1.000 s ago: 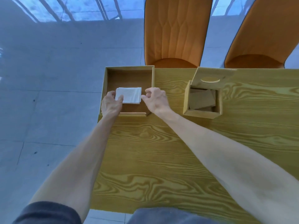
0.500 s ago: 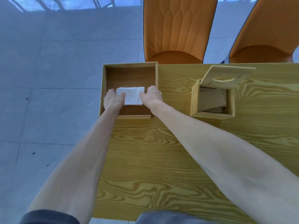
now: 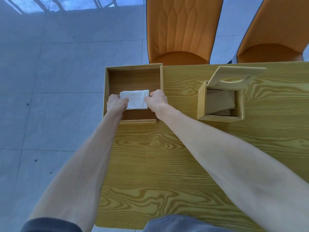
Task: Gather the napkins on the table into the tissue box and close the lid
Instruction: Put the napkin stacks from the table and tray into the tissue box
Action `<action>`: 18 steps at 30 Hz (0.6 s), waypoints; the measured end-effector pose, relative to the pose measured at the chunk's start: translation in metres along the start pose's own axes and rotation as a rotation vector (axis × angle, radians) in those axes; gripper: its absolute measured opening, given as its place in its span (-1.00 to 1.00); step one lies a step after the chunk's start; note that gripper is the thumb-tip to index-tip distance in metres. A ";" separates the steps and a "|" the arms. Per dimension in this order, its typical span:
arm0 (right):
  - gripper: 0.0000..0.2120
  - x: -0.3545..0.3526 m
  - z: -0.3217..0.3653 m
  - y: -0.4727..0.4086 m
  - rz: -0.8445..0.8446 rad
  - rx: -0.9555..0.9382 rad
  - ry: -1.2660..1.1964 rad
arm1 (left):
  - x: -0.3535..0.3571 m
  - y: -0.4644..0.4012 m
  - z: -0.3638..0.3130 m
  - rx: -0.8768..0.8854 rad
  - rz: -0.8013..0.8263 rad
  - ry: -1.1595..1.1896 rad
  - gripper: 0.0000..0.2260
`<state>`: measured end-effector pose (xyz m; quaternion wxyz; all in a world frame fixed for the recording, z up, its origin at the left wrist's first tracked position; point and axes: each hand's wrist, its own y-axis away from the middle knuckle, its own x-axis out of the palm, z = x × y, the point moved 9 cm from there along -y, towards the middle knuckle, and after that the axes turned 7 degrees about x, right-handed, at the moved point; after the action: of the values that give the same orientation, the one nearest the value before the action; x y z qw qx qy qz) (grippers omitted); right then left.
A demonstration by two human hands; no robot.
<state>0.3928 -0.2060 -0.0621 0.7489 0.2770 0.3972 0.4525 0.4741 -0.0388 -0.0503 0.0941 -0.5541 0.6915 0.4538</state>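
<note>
A wood-grain table fills the lower right of the view, its left edge running over a grey tiled floor. Two orange chairs stand at the far side, one behind the table's left corner and the other partly cut off at the right edge. On the far left corner of the table sits a wide, open wooden box with a dark bottom. Well to its right stands a smaller square tissue box, its lid with an oval slot tilted up and open, and flat brownish pieces lying slanted inside. Both bare forearms reach forward from the bottom of the view into the wide box. A stack of white napkins is inside this box, near its front wall, held between the two hands. The left hand grips the stack's left edge with curled fingers, and the right hand pinches its right edge the same way. Whether the stack rests on the box bottom or is lifted clear cannot be told.
</note>
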 end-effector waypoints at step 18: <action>-0.79 0.019 -0.002 0.008 0.030 -0.096 0.086 | 0.002 -0.003 0.011 0.067 0.047 0.068 -0.66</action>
<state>0.3923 -0.1857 -0.0639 0.7367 0.2268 0.4027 0.4935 0.4714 -0.0317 -0.0591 0.0783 -0.5491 0.7222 0.4132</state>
